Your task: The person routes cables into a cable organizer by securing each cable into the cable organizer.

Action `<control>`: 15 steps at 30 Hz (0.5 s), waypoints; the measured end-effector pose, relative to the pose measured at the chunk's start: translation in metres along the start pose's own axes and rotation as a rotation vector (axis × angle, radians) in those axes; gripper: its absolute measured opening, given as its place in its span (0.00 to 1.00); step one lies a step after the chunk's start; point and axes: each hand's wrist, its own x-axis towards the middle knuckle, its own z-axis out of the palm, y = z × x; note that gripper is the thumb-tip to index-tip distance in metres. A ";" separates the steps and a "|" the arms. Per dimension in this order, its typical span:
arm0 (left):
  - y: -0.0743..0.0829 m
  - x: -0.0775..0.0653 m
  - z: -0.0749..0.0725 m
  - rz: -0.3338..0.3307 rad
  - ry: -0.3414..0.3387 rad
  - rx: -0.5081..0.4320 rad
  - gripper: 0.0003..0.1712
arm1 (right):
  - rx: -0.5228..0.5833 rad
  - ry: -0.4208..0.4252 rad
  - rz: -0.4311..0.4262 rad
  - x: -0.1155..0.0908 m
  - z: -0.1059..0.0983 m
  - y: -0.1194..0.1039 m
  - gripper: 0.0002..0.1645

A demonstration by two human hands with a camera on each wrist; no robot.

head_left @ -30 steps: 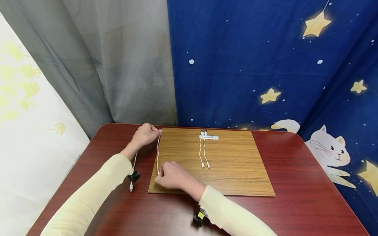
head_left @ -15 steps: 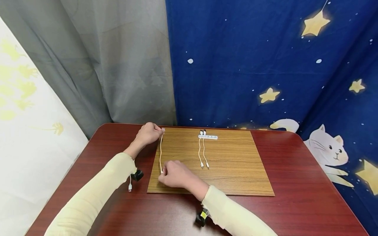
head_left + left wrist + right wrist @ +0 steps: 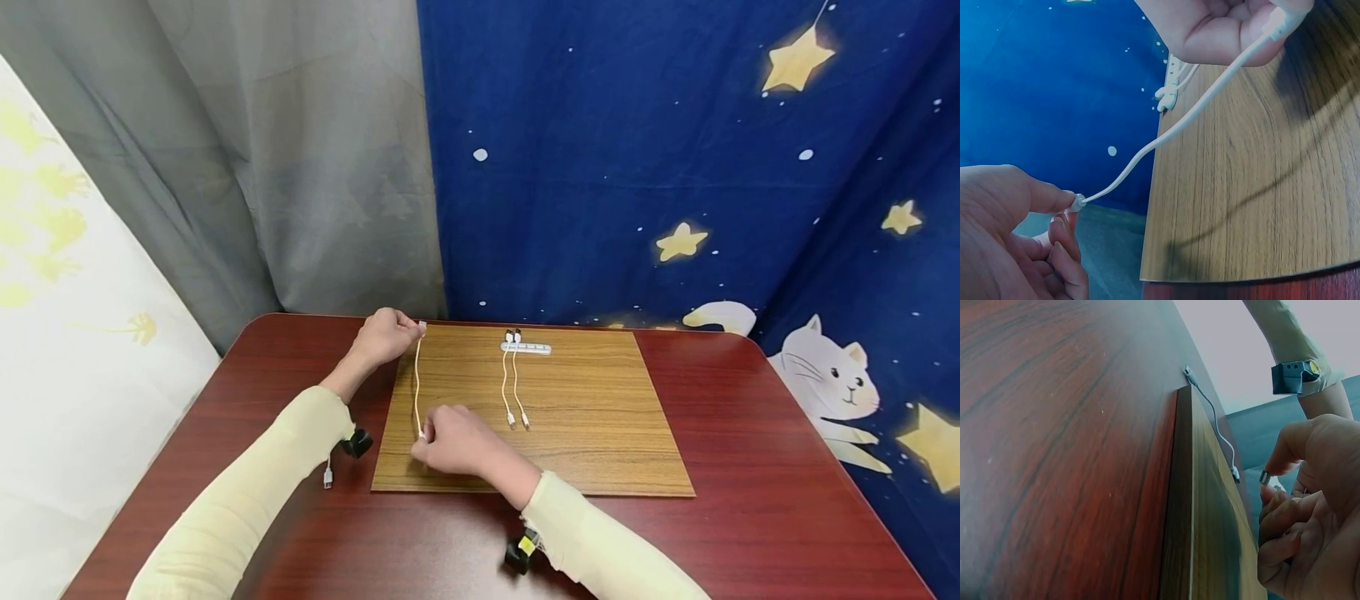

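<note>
My left hand (image 3: 386, 336) pinches one end plug of a short white USB cable (image 3: 417, 383) over the board's far left corner. The other end is pinched by my right hand (image 3: 459, 442), nearer the front. Between them the cable runs in a gentle bend, raised above the wood-grain board (image 3: 585, 417), as the left wrist view shows with its shadow below. A metal connector tip (image 3: 1264, 478) sticks out from the right thumb and finger in the right wrist view. To the right, a white cable clip strip (image 3: 536, 349) holds two similar cables (image 3: 517, 383) side by side.
Another white cable (image 3: 327, 477) lies on the red-brown table (image 3: 750, 467) left of the board, partly hidden by the left forearm. Grey and blue curtains (image 3: 525, 208) hang right behind the table. Wrist cameras (image 3: 517, 557) are strapped at both cuffs.
Both hands have moved a little to the right, carrying the stretched cable from the board's left edge in over the board. The two cables in the clip strip have stayed put.
</note>
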 end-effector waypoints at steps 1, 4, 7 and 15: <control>0.000 0.000 0.001 0.004 -0.002 -0.002 0.16 | 0.000 -0.002 0.004 0.000 -0.001 0.000 0.11; 0.002 0.001 0.002 0.011 -0.002 -0.015 0.17 | -0.015 0.004 0.005 -0.002 -0.003 0.002 0.12; 0.003 0.002 0.003 0.018 -0.001 -0.023 0.17 | -0.036 0.017 -0.002 -0.003 -0.006 0.003 0.12; 0.008 0.005 0.007 0.018 -0.004 -0.043 0.16 | -0.052 0.024 0.014 -0.007 -0.013 0.004 0.13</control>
